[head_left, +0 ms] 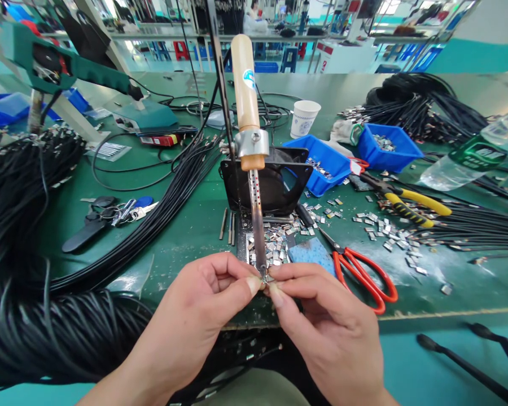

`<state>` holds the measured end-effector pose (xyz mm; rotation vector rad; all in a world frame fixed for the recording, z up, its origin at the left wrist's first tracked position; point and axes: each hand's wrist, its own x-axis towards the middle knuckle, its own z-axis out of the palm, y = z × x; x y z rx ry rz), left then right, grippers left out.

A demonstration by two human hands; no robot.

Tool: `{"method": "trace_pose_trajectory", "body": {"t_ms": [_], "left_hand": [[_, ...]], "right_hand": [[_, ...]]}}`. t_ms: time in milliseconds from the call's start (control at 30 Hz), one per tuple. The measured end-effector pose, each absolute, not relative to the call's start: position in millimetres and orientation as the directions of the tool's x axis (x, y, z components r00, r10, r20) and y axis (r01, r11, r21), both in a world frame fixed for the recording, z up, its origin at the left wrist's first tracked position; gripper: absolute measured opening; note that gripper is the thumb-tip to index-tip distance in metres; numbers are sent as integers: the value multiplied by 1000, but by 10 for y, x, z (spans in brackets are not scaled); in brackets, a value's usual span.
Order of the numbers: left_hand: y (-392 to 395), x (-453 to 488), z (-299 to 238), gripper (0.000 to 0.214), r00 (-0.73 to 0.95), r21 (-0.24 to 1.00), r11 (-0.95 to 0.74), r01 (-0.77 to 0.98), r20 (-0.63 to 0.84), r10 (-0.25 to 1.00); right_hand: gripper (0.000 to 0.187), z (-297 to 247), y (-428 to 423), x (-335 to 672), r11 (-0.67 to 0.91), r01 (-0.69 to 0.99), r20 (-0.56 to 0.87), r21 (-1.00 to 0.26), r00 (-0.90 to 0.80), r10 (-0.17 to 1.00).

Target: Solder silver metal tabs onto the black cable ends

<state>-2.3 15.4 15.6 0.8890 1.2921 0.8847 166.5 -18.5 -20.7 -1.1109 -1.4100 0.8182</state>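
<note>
Just under the tip of an upright soldering iron [245, 84], clamped with its wooden handle uppermost, my two hands meet fingertip to fingertip. Between them shows a small metal connector [266, 278], mostly covered by the fingers. My left hand [203, 304] is closed in a pinch at its left side, and my right hand [330, 321] pinches it from the right. Whether a wire is also held cannot be made out. Many loose metal connector shells [275, 242] lie behind the fingertips, beside a blue sponge [311, 255].
Red-handled scissors [364, 276] and yellow-handled pliers [406, 204] lie at the right. A black fan [271, 186] stands behind the iron. Blue bins [325, 179], a paper cup [305, 118] and a bottle [474, 155] are farther back. Black cable bundles [152, 231] fill the left; keys [129, 211] lie nearby.
</note>
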Motion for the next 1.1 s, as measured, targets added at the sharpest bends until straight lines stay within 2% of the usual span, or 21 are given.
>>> {"method": "trace_pose_trajectory", "body": {"t_ms": [367,1100], "left_hand": [[49,-69,74,20,146,893,432,-123,-414,898],[4,-77,53,20,181,886,451,-109,-429,885]], "right_hand": [[20,-209,-186,1655,312,165,324,-936,56,944],[19,-212,-224,1680,303,142,311,-942,35,950]]}}
